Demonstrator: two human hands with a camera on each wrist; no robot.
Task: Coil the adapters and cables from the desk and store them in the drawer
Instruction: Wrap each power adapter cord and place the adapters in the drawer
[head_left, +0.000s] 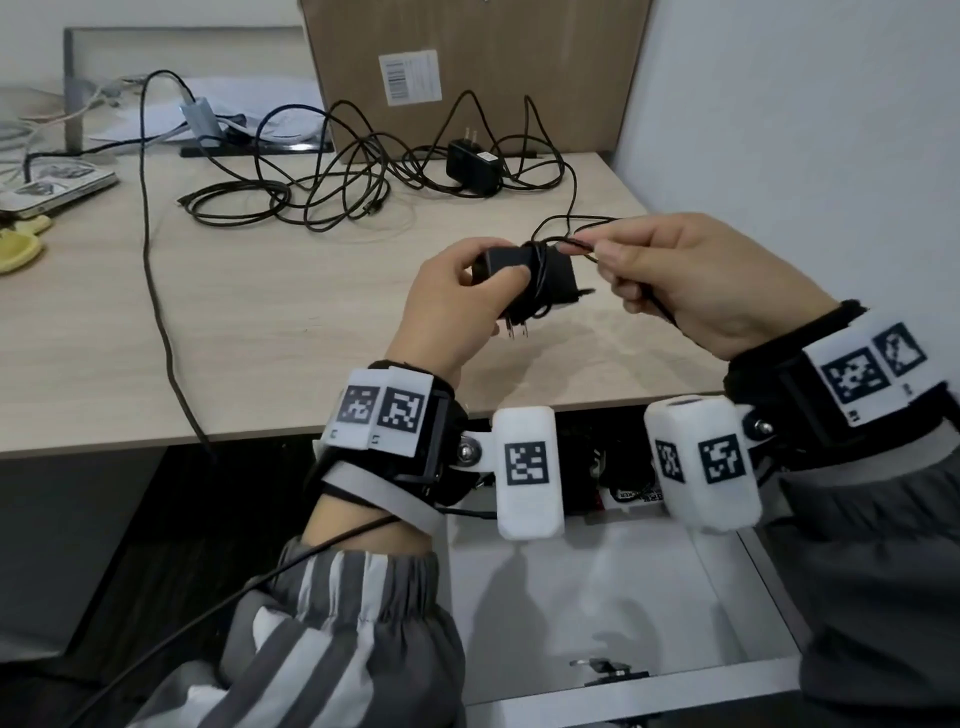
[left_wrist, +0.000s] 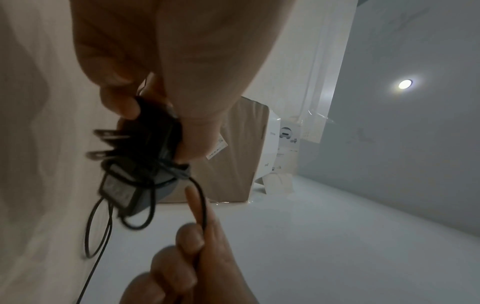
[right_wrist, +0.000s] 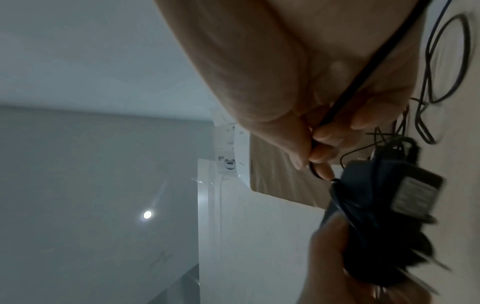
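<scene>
A pale wood-grain tabletop (head_left: 291, 312) meets grey walls. At 12 o'clock, a matte second adapter (head_left: 471, 165) sits amid tangled black cables (head_left: 332, 192) before a cardboard box (head_left: 467, 78). At centre, left hand (head_left: 457, 306) grips a boxy black adapter (head_left: 540, 273); right hand (head_left: 691, 280) fingers pinch its thin cord (head_left: 571, 244). A white drawer (head_left: 613, 597) gapes at 6 o'clock.

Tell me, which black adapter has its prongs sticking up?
The black adapter on the desk by the cardboard box. The adapter in the left hand points its prongs down.

Both hands raised close together, left hand (head_left: 457, 306) gripping, right hand (head_left: 691, 280) pinching.
</scene>
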